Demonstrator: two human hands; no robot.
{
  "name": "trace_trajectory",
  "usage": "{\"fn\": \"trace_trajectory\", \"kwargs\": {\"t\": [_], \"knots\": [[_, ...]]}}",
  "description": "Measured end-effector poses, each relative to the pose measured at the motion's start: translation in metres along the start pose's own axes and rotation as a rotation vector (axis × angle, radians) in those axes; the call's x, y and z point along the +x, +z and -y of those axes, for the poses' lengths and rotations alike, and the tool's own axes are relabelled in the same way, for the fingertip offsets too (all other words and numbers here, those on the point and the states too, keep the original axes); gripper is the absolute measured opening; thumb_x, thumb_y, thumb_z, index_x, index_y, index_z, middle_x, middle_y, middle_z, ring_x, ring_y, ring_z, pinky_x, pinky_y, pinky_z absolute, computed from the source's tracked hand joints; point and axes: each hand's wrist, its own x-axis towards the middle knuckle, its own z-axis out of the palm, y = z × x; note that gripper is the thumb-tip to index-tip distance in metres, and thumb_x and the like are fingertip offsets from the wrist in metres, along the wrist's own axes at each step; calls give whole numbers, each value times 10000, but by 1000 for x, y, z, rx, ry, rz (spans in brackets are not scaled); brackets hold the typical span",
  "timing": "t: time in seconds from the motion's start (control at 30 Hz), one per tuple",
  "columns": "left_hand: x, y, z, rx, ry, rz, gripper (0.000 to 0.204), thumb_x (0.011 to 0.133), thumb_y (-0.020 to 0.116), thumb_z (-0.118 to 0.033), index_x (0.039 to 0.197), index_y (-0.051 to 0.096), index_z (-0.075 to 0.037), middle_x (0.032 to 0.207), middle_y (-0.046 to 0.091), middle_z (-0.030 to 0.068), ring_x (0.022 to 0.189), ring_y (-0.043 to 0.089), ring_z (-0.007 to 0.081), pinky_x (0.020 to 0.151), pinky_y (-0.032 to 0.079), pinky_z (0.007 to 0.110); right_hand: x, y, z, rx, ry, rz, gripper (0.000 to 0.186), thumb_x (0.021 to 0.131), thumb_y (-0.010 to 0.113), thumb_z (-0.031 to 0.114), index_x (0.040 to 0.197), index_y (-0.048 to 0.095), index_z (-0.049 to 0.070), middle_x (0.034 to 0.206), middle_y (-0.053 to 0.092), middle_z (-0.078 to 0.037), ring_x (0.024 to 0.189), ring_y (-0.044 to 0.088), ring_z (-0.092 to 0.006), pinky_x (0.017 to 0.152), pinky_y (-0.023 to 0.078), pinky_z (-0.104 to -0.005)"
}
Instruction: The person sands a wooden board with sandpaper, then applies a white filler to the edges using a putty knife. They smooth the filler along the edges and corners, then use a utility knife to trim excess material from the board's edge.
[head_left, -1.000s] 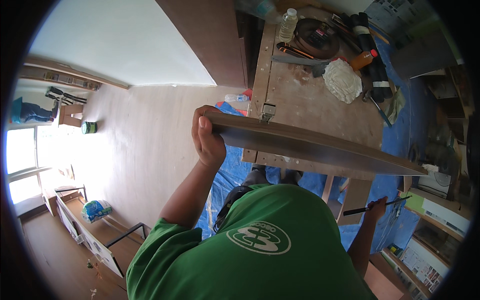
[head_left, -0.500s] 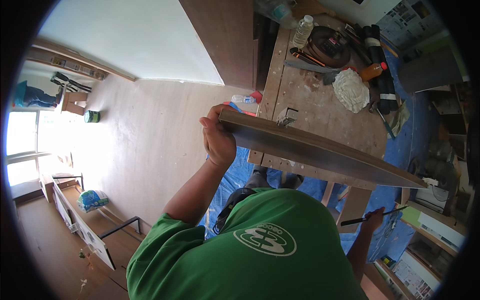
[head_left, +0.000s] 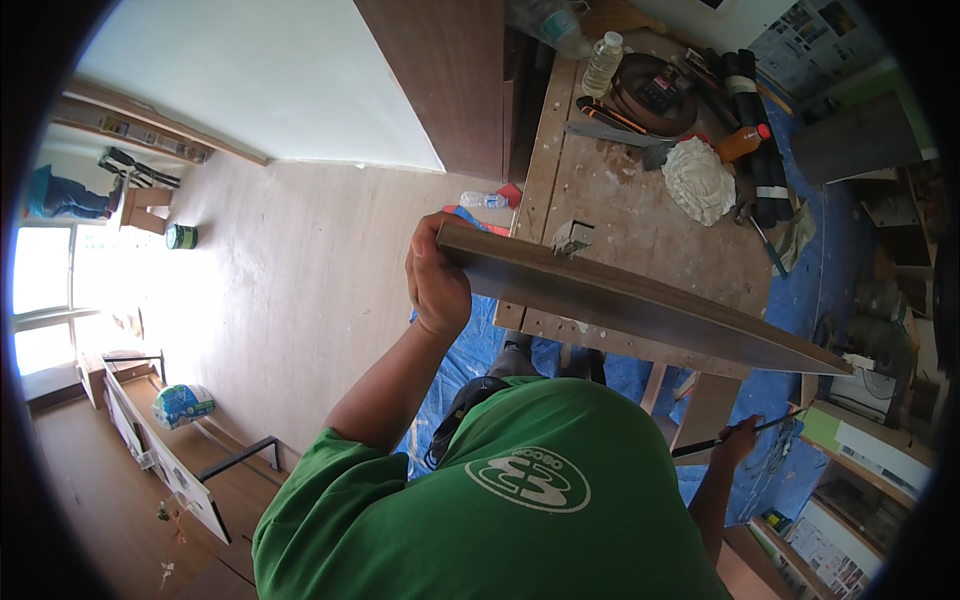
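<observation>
My left hand (head_left: 437,285) is closed round the left end of a long brown cabinet door (head_left: 600,293), which it holds on edge above the near side of the workbench. A metal hinge (head_left: 572,239) sticks out from the door's upper edge. Another light-coloured fitting (head_left: 857,362) shows at the door's far right end. Down at the right, my right hand (head_left: 738,442) grips a thin black bar (head_left: 697,447) about its middle, held apart from the door. What exactly the bar is, I cannot tell.
On the wooden workbench (head_left: 640,200) lie a crumpled white cloth (head_left: 699,181), a brown tape roll (head_left: 652,94), a hammer (head_left: 765,240), a clear bottle (head_left: 603,64) and an orange bottle (head_left: 742,144). Blue sheeting (head_left: 460,345) covers floor beneath. A person (head_left: 70,192) is at far left.
My right hand has moved slightly left, and the black bar with it. The fingers of my left hand have shifted a little on the door's end; the door stays nearly where it was.
</observation>
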Motion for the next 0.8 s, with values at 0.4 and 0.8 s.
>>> {"fn": "trace_trajectory", "kwargs": {"t": [0.4, 0.8], "knots": [[15, -5, -32, -112, -140, 143, 429, 944, 454, -355, 940, 625, 39, 940, 667, 184, 899, 636, 273, 858, 480, 385, -24, -1, -11, 20, -108, 5, 417, 1099, 564, 401, 778, 496, 142, 570, 412, 39, 440, 402, -71, 402, 304, -270], [7, -18, -32, 18, -104, 112, 585, 1060, 329, -591, 955, 585, -75, 957, 587, 70, 936, 580, 222, 870, 452, 388, -221, 34, 374, -1031, -1258, 475, 318, 1076, 525, 151, 1354, 602, 19, 1073, 723, -243, 911, 705, -432, 798, 543, -468]]}}
